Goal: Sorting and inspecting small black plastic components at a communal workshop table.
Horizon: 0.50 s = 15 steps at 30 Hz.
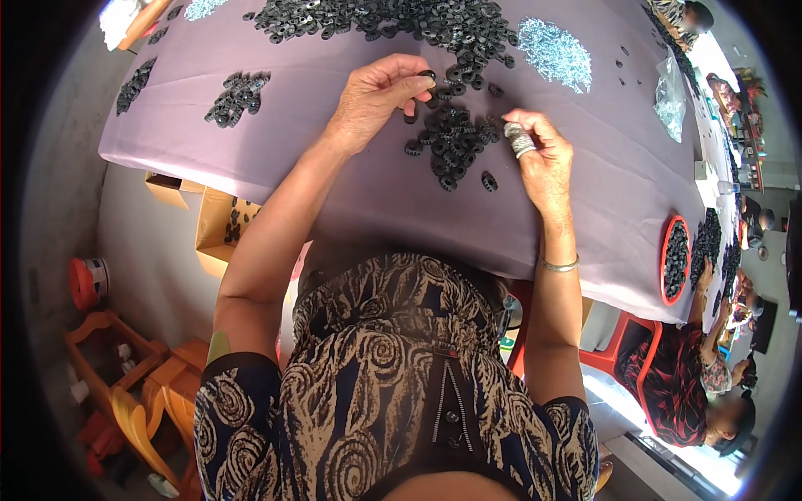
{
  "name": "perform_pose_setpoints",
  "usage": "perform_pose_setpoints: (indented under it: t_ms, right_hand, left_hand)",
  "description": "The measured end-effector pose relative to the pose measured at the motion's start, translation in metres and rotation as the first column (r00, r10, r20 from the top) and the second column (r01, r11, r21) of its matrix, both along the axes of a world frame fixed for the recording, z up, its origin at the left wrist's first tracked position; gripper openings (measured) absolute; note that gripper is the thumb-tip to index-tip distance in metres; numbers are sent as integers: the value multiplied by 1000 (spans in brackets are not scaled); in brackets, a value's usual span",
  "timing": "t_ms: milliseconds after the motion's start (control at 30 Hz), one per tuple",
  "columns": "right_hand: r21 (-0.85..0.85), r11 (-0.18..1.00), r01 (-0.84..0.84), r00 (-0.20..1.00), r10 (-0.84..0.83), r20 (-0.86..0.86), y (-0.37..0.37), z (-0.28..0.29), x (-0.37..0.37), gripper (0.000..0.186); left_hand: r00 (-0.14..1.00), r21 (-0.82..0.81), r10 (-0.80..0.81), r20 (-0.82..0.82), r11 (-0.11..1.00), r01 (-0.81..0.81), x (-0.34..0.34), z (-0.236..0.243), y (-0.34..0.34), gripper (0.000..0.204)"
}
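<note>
My left hand (376, 100) pinches a small black plastic piece (428, 75) above the middle of the purple-covered table (351, 200). My right hand (543, 163) is closed at the edge of a loose pile of black pieces (455, 138), a grey wrap around one finger; what its fingertips hold, if anything, is too small to make out. A larger heap of black pieces (376, 17) lies at the back, beside a pile of small shiny light-blue parts (553, 54).
A red-rimmed container of black pieces (675, 259) and a clear bag (670, 108) sit on the right side. Co-workers (668, 384) sit along the right. A cardboard box (215, 234) is below the front edge, an orange wooden chair (134, 401) at lower left.
</note>
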State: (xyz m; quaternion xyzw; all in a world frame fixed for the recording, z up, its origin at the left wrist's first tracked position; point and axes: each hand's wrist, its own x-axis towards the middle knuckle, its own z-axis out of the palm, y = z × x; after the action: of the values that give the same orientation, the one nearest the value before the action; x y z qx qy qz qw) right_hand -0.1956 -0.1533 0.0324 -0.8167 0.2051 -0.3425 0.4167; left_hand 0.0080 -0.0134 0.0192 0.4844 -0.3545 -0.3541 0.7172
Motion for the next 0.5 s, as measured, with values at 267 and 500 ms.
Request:
perform_pose_setpoints:
  t_ms: [267, 500]
  right_hand:
    - [-203, 969, -140, 982, 110, -154, 12, 15, 37, 15]
    - [-58, 987, -149, 964, 132, -231, -3, 8, 46, 15]
  left_hand:
    - [999, 31, 45, 24, 998, -45, -2, -6, -2, 20]
    - [996, 60, 64, 63, 996, -68, -2, -5, -1, 19]
